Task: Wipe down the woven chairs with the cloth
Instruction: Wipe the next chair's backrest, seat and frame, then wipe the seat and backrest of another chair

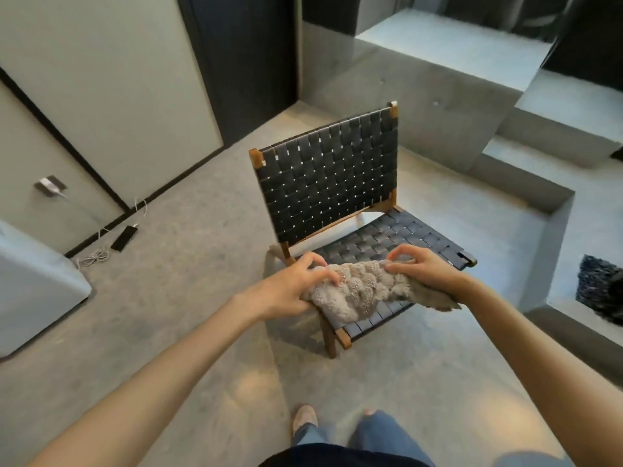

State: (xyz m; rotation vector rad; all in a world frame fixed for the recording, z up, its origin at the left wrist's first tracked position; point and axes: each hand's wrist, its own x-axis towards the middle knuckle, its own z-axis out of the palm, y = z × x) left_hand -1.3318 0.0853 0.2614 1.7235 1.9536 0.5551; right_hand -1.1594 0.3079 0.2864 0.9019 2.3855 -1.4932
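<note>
Concrete floor (188, 298), woven chair (330, 176); fingers (403, 251) of left hand (290, 288) and right hand (423, 269) grip cloth (362, 291).

**Black weave, beige cloth**

I'm looking at the woven chair (397, 237) — its straps (328, 176) are showing black in a checkerboard basket weave, and its wooden frame (344, 338) is glowing warm brown. The cloth (357, 291) I'm holding is showing pale grey-beige in ribbed rows. The floor (188, 264) is looking mottled grey. I'm wearing blue jeans (381, 436). A black phone (124, 238) is lying by a white cable (96, 256).
</note>
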